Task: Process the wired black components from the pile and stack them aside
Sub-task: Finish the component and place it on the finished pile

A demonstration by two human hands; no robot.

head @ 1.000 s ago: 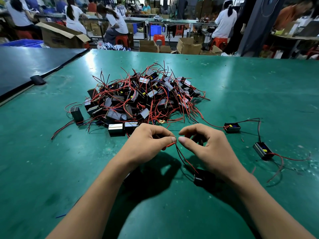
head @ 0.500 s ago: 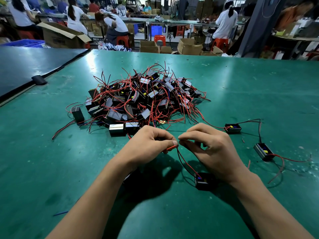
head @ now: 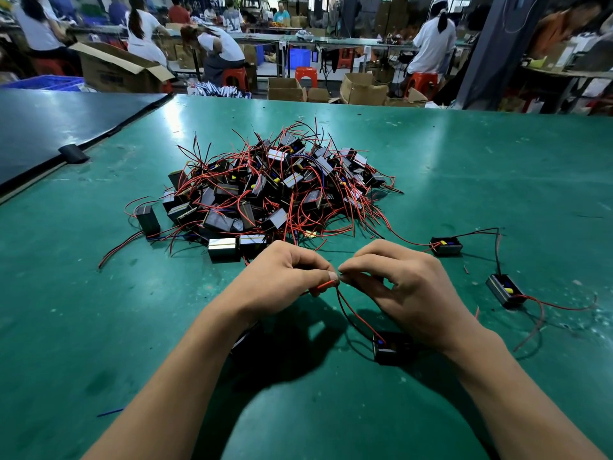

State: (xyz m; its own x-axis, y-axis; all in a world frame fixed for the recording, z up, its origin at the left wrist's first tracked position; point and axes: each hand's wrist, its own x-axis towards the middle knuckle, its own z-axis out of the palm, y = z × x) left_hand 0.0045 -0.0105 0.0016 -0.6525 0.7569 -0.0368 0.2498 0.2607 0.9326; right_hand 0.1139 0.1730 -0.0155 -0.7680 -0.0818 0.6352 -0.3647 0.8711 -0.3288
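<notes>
A pile of black box components (head: 265,197) tangled in red and black wires lies mid-table. In front of it, my left hand (head: 282,283) and my right hand (head: 404,290) meet fingertip to fingertip and pinch the red and black wires (head: 351,310) of one black component (head: 389,350), which rests on the table under my right wrist. Two more wired black components lie apart at the right, one (head: 446,245) nearer the pile, the other (head: 504,290) farther right.
The green table (head: 497,167) stretches wide around the pile. A darker table (head: 49,127) adjoins at the left with a black clip (head: 73,153) on the seam. A blue wire scrap (head: 111,412) lies near my left forearm. People sit at benches beyond.
Both hands stay pinched together on the wires. The component under my right wrist has come more into view; the hands shifted only slightly.
</notes>
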